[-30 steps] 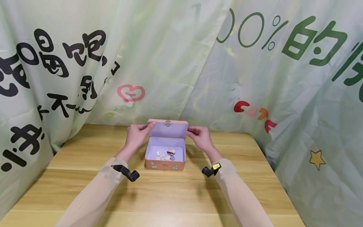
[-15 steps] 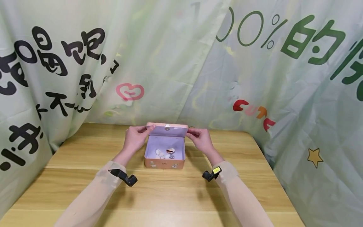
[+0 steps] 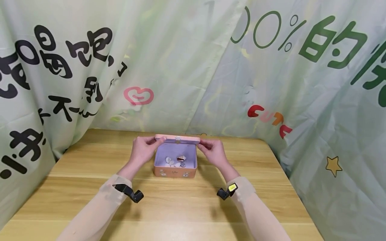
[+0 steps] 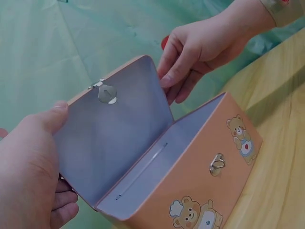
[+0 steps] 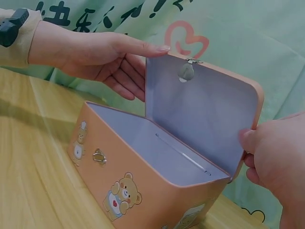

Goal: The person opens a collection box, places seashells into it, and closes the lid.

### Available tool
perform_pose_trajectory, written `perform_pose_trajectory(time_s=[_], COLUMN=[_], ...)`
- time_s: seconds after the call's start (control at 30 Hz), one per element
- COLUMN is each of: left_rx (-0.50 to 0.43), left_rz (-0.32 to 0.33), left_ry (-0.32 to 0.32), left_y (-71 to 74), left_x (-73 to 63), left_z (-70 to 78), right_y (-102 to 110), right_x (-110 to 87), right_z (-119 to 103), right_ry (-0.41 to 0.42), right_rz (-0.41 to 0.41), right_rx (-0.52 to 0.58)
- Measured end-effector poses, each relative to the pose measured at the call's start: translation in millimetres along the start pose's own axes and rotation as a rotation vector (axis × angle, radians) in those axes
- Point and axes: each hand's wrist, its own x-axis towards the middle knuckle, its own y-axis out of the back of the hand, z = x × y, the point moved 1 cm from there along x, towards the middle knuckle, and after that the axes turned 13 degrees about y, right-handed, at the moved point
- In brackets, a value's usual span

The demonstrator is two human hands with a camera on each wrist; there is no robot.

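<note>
An orange tin box (image 3: 175, 172) with bear pictures and a lilac inside stands on the table, its hinged lid (image 4: 114, 138) raised and leaning forward. My left hand (image 3: 142, 149) holds the lid's left edge, thumb on the front corner and fingers behind. At the right edge, my right hand (image 3: 214, 151) pinches the lid between thumb and fingers. A metal clasp (image 5: 186, 71) hangs from the lid, and a matching metal loop (image 5: 99, 156) sits on the box front. Inside lie several small white pieces (image 3: 172, 163) and a brown-and-white shell-like piece (image 3: 181, 158).
The box stands toward the back of a wooden table (image 3: 181, 207). Behind and beside the table hangs a pale green printed curtain (image 3: 169, 67). Small black cameras (image 3: 129, 193) are strapped to both wrists.
Both hands have tipped the lid forward and down from nearly upright, so less of its inner face shows in the head view. The box has stayed in place.
</note>
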Motion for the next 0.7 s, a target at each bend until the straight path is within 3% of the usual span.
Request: perform_pose_trajectory(time_s=[0.2, 0.7], left_rx=[-0.009, 0.027], left_rz=[-0.034, -0.051], left_ry=[-0.003, -0.060], left_y=[1.8, 2.8], left_x=[-3.5, -9.6], left_z=[-4.8, -9.9], right_y=[-0.9, -1.2], right_x=[-6.7, -20.4], right_z=[-5.0, -10.5], right_ry=[-0.035, -0.068], right_rz=[-0.042, -0.075], right_rx=[0.063, 0.080])
